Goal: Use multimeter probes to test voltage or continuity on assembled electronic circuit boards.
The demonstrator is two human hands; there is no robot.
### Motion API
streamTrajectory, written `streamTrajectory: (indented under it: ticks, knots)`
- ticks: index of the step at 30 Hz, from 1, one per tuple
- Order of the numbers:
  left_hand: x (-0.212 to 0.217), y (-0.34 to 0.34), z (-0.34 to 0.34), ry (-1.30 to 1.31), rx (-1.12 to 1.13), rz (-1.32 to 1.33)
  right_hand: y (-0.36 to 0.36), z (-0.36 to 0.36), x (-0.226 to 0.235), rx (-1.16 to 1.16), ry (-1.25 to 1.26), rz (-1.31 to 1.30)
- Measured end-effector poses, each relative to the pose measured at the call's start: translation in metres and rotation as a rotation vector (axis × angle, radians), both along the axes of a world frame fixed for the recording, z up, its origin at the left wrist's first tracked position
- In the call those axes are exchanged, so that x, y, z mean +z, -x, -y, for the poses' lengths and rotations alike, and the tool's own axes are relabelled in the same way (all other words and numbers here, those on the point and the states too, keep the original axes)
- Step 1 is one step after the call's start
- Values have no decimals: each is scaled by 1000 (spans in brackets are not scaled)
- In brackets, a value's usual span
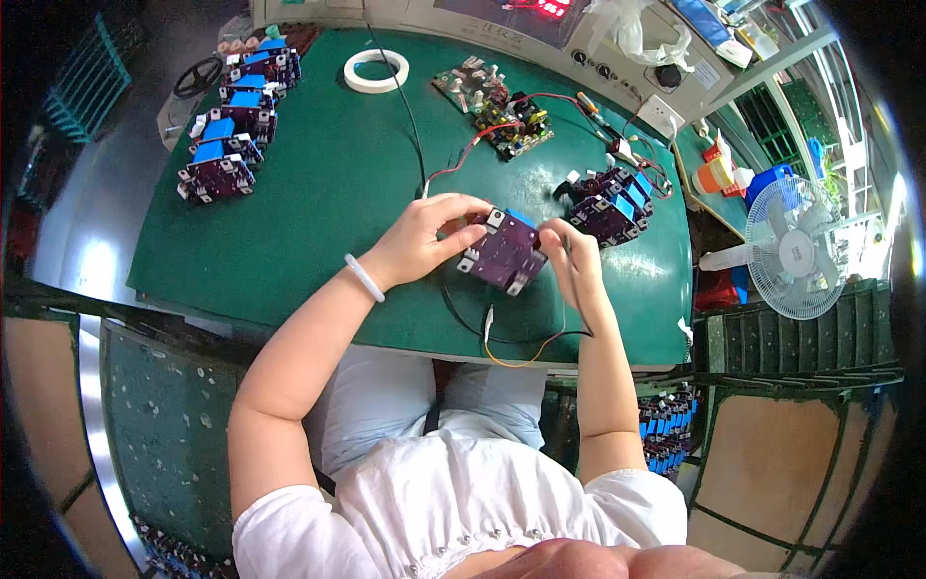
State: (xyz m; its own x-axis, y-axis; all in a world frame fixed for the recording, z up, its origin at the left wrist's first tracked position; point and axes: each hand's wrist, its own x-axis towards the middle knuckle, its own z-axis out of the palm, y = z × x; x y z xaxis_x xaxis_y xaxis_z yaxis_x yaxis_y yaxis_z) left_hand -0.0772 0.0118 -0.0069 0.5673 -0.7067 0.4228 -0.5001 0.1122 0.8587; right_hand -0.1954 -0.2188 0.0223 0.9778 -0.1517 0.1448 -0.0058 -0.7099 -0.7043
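My left hand (424, 236), with a white band at its wrist, grips the left edge of a dark purple circuit board (503, 253). The board is tilted over the green table and has a blue block behind its top edge and pale metal terminals at its corners. At its right side my right hand (577, 261) has its fingers pinched together. A thin black cable (521, 340) runs across the table's front up to this hand and seems held in it; the fingertips hide its end. A white clip on a yellow wire (489, 318) lies below the board.
Similar boards with blue blocks stand at the left (220, 159) and right (612, 207) of the green table (318, 222). Behind are a tape roll (376, 71), an exposed circuit board (511, 121) with red wires and a grey instrument panel (540, 39). A white fan (796, 246) stands right.
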Motion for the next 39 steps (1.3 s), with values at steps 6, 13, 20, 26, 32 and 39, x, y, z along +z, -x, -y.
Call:
streamTrajectory:
  ticks: [6, 13, 20, 26, 32, 39]
  knots:
    - [-5, 5, 15, 7, -2, -357, 10, 4, 3, -114, -599, -124]
    - [-1, 13, 24, 72, -27, -505, 35, 1, 22, -27, -680, -49]
    - [8, 15, 44, 23, -74, -338, 50, 19, 7, -133, -556, 21]
    - [21, 8, 66, -184, -363, -148, 63, 30, 0, -187, -299, 244]
    - [16, -3, 84, -342, -264, 191, 71, 39, -6, -218, -201, 256]
    - [15, -7, 113, -291, -247, 334, 67, 55, -10, -421, -267, 286]
